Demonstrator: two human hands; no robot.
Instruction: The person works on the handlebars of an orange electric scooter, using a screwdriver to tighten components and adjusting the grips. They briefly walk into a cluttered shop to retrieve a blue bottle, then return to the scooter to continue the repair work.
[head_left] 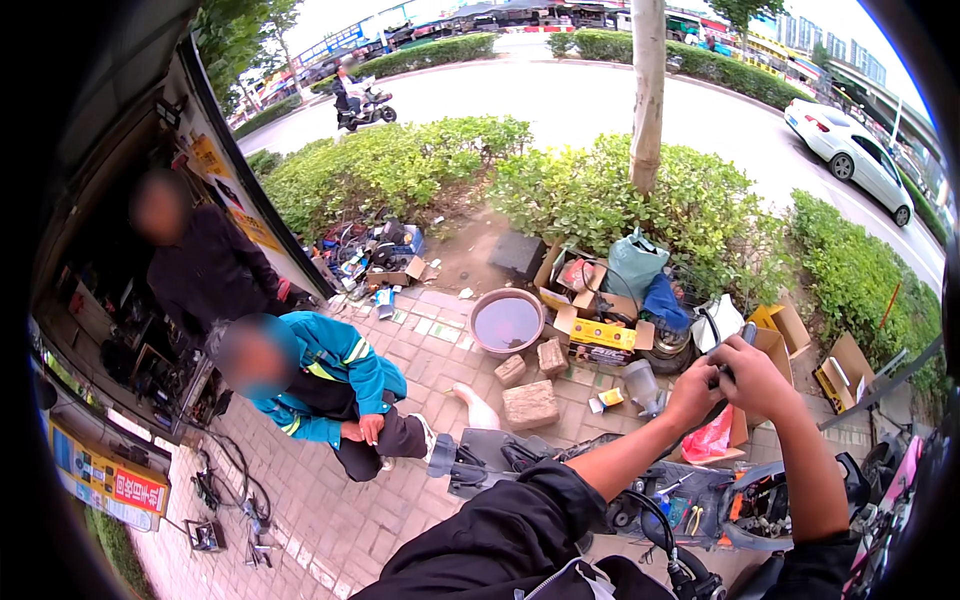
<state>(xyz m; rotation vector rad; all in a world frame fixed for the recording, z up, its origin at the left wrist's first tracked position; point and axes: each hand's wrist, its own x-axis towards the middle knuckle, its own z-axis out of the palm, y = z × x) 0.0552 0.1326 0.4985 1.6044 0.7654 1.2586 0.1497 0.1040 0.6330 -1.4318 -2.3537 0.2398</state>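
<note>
My left hand (692, 392) and my right hand (752, 374) are raised close together at the right. Both are closed around a thin black cable (712, 325), which curves up above the fingers and runs down below them. The exact grip is partly hidden by the fingers. Beneath my arms lies a partly stripped scooter (745, 535) with dark and orange body parts. On its footboard rest a screwdriver (677, 483), yellow-handled pliers (693, 520) and small loose parts. Another black cable bundle (655, 510) bends up near my body.
A person in a teal jacket (335, 375) crouches at the left; another in dark clothes (205, 255) stands behind. Beyond the scooter are a water basin (478, 345), bricks (530, 404), cardboard boxes (778, 350) and a tree trunk (648, 100). Cables (245, 480) lie on the paving.
</note>
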